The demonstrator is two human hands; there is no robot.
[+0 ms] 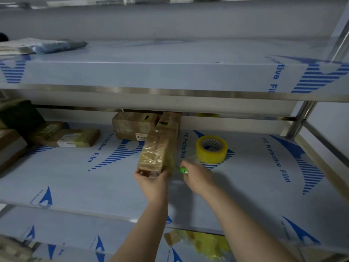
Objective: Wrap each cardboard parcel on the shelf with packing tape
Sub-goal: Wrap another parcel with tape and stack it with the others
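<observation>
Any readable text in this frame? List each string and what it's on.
"PE Protective Film": blue print on the middle shelf film, repeated across it.
"tive Fi": cut-off blue print on the upper shelf edge.
White label on the flat parcel: too blurred to read.
Barcode label on the rear box: too small to read.

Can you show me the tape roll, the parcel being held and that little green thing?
tape roll (pixel 212 156): head view, on its yellow outer wall.
held parcel (pixel 160 148): head view, on its taped top face.
green thing (pixel 182 170): head view, on the bit showing beside the right hand (pixel 197 179).
</observation>
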